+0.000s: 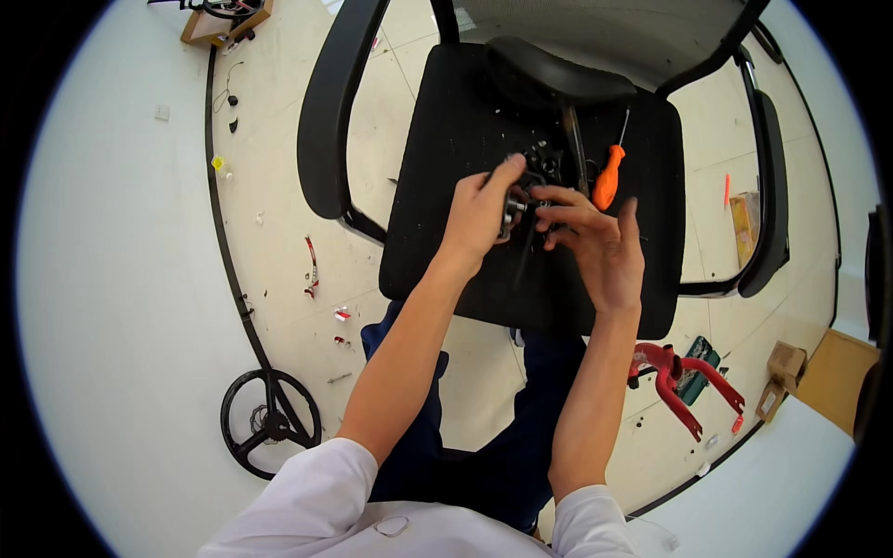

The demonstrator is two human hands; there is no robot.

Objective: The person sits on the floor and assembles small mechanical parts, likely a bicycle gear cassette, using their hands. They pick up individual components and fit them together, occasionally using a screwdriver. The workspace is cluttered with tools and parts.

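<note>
Left hand [476,212] clasps a dark metal part [511,214] mid-frame, its direction and long axis unclear, beside the loosely spread right hand [605,246].

small black part [509,219] with silvery metal bits [519,205], gripped in left fingers [505,173], right fingers [572,217] just beside, contact unclear. held over black chair seat [433,153], partly hidden. thin dark blurred strip [525,260] shows just below it; can't tell if joined. exact shape unclear.
</note>
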